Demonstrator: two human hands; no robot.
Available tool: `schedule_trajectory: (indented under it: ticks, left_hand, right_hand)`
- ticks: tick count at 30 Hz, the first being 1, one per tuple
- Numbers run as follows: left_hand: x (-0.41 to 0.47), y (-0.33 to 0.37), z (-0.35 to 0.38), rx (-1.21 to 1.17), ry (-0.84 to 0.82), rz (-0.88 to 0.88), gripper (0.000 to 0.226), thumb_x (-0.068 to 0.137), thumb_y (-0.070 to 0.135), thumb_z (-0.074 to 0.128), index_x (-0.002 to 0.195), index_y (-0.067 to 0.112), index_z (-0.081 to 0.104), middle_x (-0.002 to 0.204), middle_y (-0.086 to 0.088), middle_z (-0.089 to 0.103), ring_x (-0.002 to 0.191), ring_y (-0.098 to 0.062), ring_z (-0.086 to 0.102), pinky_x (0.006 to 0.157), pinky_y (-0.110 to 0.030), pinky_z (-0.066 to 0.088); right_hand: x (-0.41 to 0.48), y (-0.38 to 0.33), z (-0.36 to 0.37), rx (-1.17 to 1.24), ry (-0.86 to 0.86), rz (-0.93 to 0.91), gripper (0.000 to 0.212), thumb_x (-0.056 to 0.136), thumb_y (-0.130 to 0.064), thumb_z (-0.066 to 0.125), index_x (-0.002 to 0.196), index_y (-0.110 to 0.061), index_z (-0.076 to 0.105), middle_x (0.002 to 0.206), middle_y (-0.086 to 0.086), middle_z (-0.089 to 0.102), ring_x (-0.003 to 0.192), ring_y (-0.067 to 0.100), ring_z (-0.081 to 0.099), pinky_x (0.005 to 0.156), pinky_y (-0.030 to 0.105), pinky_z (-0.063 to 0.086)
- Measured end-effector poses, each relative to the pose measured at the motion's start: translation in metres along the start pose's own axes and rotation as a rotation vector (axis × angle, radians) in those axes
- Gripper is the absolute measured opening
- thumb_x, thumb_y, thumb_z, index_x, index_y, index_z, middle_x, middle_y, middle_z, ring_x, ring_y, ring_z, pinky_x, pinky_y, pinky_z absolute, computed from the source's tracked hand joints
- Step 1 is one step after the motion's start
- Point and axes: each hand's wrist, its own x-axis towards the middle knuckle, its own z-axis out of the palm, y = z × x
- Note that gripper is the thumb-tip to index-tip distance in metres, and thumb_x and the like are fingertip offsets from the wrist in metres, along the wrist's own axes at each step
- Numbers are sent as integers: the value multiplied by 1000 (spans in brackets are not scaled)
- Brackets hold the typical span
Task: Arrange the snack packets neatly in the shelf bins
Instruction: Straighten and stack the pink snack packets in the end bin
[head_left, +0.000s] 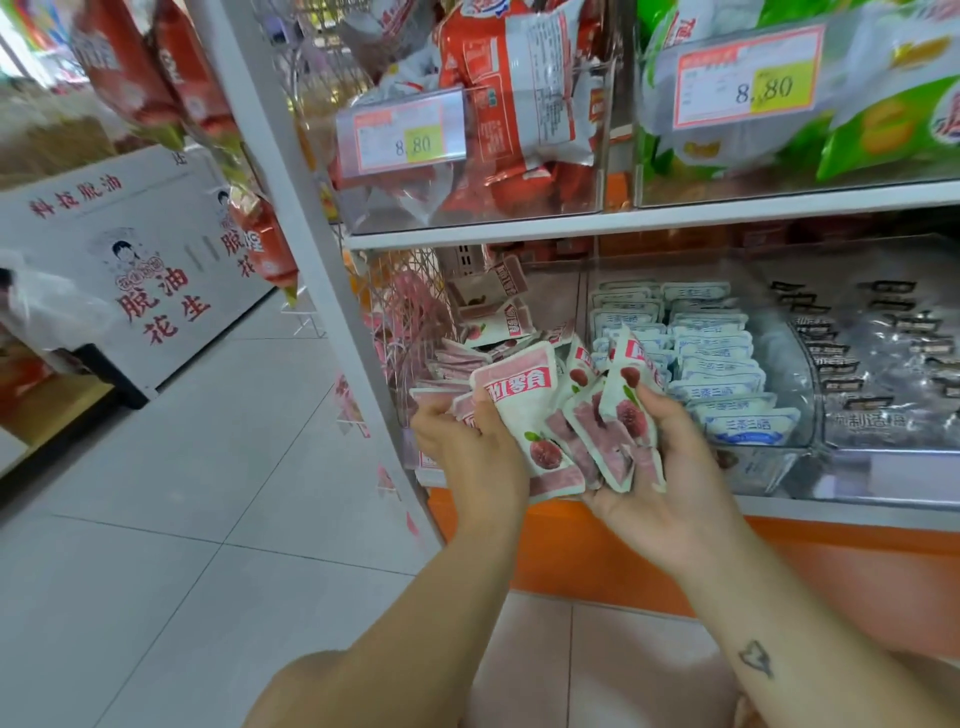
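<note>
My left hand (467, 447) grips a pink-and-white snack packet (530, 415) printed with a red fruit, thumb across its top. My right hand (670, 483) lies palm up and holds a fanned bunch of several of the same pink packets (608, 426), thumb pressed on top of them. Both hands hover at the front of the clear leftmost bin (415, 415) on the lower shelf. More pink packets (493, 322) lie jumbled inside that bin.
The neighbouring bin holds rows of blue-and-white packets (717, 364), and the one right of it silver packets with black print (883, 353). Upper-shelf bins carry orange-red packets (509, 104) and green packets (857, 130) behind 8.80 price tags (405, 137). A white display box (135, 270) stands left across the tiled aisle.
</note>
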Motion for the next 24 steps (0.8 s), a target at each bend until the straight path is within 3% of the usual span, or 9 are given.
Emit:
schedule_trajectory:
  ticks: [2,4,7,9,13,16,18,21,24]
  left_hand:
    - [-2,3,6,17,9,9,21,101,32,38,100,12,37,116,-8,36,79,19,33,62,-14,21]
    - [-5,2,11,1,-31,11,27,100,38,34,97,12,40,113,-4,34,75,32,29,60,-18,21]
    - [-4,-5,12,-32,-140,39,52,90,66,33,94,15,42,112,-9,43,102,0,47,80,-27,33]
    - [-4,-10,9,-74,-225,10,73,72,86,37,97,18,49,114,-18,55,108,-31,55,91,-50,47]
    - [-2,-16,-15,-140,-493,-130,72,75,80,42,129,32,40,121,-8,62,108,-26,62,83,-36,54]
    - [2,-19,-31,-256,-604,-201,64,77,69,53,122,23,52,85,-2,69,80,-24,66,69,-43,58]
    - [3,-17,-38,-400,-683,-298,54,87,63,45,105,17,67,72,1,68,64,-17,62,53,-32,54]
    - [6,-19,-44,-691,-688,-510,54,89,55,43,115,16,68,111,-7,69,97,-22,64,75,-32,52]
    - [8,-20,-48,-826,-676,-630,54,92,52,43,124,13,62,127,-10,61,106,-24,60,89,-35,47]
  right_hand:
    - [2,1,-1,16,30,-9,22,76,-31,62,86,-14,72,81,8,71,83,29,71,86,39,50]
    - [3,2,-2,25,20,-7,21,76,-32,61,75,-15,73,82,7,71,85,28,71,71,34,52]
    - [3,2,-1,39,55,-22,19,72,-31,63,65,-18,74,87,8,72,86,29,71,88,31,46]
    - [5,2,-1,40,75,-8,18,73,-31,64,79,-17,74,88,8,72,93,28,70,89,31,48]
    - [2,1,2,80,22,107,21,82,-28,60,86,-9,67,87,11,70,95,29,67,78,39,58]
    - [-1,-1,3,12,-31,206,32,84,-30,55,78,-4,73,91,12,70,89,30,69,87,44,52]
    - [-2,-1,2,-41,-43,263,34,84,-33,56,77,-5,74,88,12,71,86,30,69,90,45,50]
    - [-1,7,-1,-107,-48,351,27,82,-28,60,89,-7,74,98,13,69,97,30,65,98,46,44]
    - [3,10,-3,-158,-9,332,36,66,-21,76,100,-9,73,115,14,66,111,31,61,102,44,42]
